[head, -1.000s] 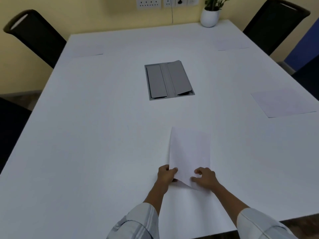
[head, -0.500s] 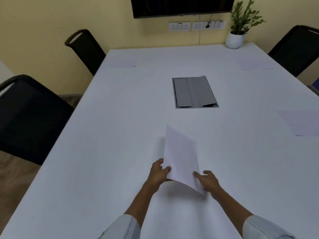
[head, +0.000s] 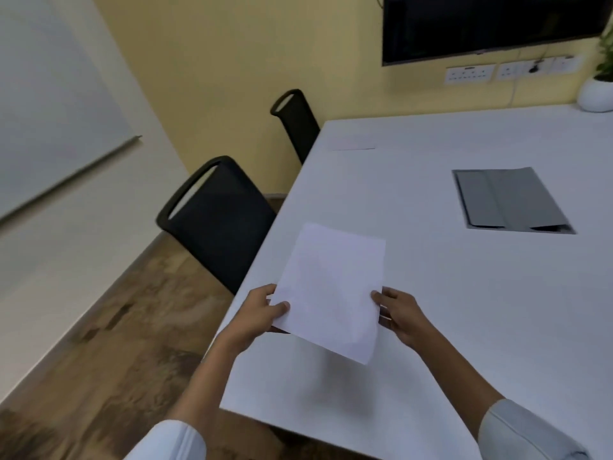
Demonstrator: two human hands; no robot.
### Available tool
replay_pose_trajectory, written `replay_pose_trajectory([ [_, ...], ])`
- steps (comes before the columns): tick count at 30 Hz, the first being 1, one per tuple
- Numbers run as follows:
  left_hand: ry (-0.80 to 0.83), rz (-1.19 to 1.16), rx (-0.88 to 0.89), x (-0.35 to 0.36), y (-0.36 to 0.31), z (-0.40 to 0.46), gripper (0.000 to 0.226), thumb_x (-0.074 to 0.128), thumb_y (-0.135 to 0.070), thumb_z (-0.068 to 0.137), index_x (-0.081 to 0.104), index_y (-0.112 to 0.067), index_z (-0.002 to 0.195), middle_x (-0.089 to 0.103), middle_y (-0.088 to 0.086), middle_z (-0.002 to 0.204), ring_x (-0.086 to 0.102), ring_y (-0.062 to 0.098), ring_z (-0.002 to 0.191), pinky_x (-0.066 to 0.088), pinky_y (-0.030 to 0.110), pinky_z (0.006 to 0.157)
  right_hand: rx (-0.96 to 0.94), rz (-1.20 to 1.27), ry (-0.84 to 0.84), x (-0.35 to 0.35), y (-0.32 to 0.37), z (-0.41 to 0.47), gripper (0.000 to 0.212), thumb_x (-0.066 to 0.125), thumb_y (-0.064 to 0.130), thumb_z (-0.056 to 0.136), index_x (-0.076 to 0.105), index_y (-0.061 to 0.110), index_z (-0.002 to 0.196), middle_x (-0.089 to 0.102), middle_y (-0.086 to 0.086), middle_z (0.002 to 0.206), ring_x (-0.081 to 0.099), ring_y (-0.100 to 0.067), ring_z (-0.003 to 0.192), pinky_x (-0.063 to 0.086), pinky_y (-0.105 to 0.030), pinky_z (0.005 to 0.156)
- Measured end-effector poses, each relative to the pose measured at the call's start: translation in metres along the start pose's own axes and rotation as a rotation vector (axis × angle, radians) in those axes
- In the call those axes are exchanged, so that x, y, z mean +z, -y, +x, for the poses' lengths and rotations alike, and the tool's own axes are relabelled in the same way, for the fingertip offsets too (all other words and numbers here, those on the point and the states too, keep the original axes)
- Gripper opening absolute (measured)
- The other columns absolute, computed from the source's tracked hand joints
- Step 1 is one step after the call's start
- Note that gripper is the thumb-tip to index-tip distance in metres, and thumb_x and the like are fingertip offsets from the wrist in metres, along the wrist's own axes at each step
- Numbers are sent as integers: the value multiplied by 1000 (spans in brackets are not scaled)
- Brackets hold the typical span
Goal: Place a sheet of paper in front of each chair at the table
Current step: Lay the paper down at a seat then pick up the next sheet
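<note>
Inspector: Since a second ago the view has swung left; the sheet of paper (head: 331, 290) now hangs above the table (head: 464, 310) at its left edge, just beside the near black chair (head: 219, 227).

Clerk: Grip?

Inspector: The left hand (head: 258, 313) pinches the near-left corner, thumb on top; the right hand (head: 399, 313) closes on the right edge.

Clerk: Meaning?

Inspector: That place appears unserved and seems next. A placed sheet (head: 351, 143) lies by the far chair (head: 297, 122).

Clerk: Obstructions?

Inspector: None there. The grey cable hatch (head: 510, 200) and potted plant (head: 598, 84) stand well apart.
</note>
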State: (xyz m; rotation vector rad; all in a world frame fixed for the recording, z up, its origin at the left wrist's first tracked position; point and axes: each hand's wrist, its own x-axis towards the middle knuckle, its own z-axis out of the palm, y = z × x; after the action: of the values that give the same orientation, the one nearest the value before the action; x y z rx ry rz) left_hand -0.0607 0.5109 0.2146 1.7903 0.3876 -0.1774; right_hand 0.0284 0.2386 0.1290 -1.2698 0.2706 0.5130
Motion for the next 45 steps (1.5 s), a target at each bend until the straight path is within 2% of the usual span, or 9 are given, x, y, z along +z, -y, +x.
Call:
replay_pose_trajectory([
  [5, -112, 44, 30, -85, 3, -5, 18, 60, -6, 95, 66, -13, 111, 75, 5, 105, 76, 21, 86, 61, 32, 63, -210, -146, 43, 81, -1, 11, 16, 64, 12, 96, 71, -1, 102, 76, -20, 97, 75, -31, 94, 60, -26, 67],
  [8, -182, 32, 40, -126, 10, 0, 16, 58, -10, 97, 68, -14, 109, 77, 0, 102, 75, 16, 87, 60, 28, 65, -321, -221, 33, 128, -2, 27, 23, 65, 14, 96, 66, -10, 96, 70, -32, 95, 72, -40, 95, 63, -35, 73],
  [12, -232, -6, 25, -179, 20, 14, 15, 57, -13, 99, 70, -20, 98, 78, -5, 92, 75, 11, 79, 56, 20, 57, -418, -307, 21, 189, -6, 53, 27, 66, 18, 94, 61, -7, 86, 64, -29, 76, 62, -25, 73, 61, -53, 81],
  [14, -248, -16, 29, -208, 22, 32, 13, 58, -14, 98, 70, -17, 99, 78, -2, 95, 75, 13, 80, 58, 23, 59, -460, -315, -1, 217, -4, 68, 18, 67, 19, 93, 68, 2, 88, 67, -30, 82, 63, -21, 73, 63, -45, 76],
  [17, -234, -51, 51, -251, 20, 65, 11, 61, -14, 96, 70, -15, 101, 77, 0, 97, 76, 17, 82, 61, 29, 62, -504, -294, -51, 257, 2, 90, 7, 69, 19, 93, 74, 15, 91, 75, -17, 82, 71, -20, 77, 61, -33, 67],
  [27, -145, -103, 175, -371, -16, 182, 10, 72, -19, 88, 72, -16, 97, 79, -6, 87, 76, 14, 81, 61, 28, 59, -617, -256, -336, 369, 32, 141, 7, 69, 16, 93, 73, 12, 97, 77, -8, 84, 75, -17, 74, 61, -29, 58],
  [33, 27, -85, 226, -414, -39, 271, 14, 73, -20, 87, 73, -14, 101, 79, 3, 96, 75, 21, 89, 62, 34, 68, -719, -191, -513, 414, 50, 170, 12, 68, 16, 93, 73, 27, 94, 78, 8, 83, 75, -7, 72, 55, -20, 53],
  [40, 323, -3, 360, -415, -95, 375, 4, 71, -16, 89, 74, -14, 92, 79, 4, 88, 75, 20, 80, 61, 31, 67, -810, -179, -880, 451, 68, 181, 17, 68, 14, 93, 71, 29, 87, 77, 9, 82, 73, -7, 68, 55, -17, 54],
  [45, 507, -2, 391, -391, -118, 413, 6, 72, -14, 89, 73, -9, 93, 79, 1, 83, 75, 16, 74, 56, 20, 59, -794, -201, -1064, 453, 75, 173, 6, 67, 15, 93, 72, 19, 93, 77, 0, 84, 73, -18, 67, 61, -23, 57],
])
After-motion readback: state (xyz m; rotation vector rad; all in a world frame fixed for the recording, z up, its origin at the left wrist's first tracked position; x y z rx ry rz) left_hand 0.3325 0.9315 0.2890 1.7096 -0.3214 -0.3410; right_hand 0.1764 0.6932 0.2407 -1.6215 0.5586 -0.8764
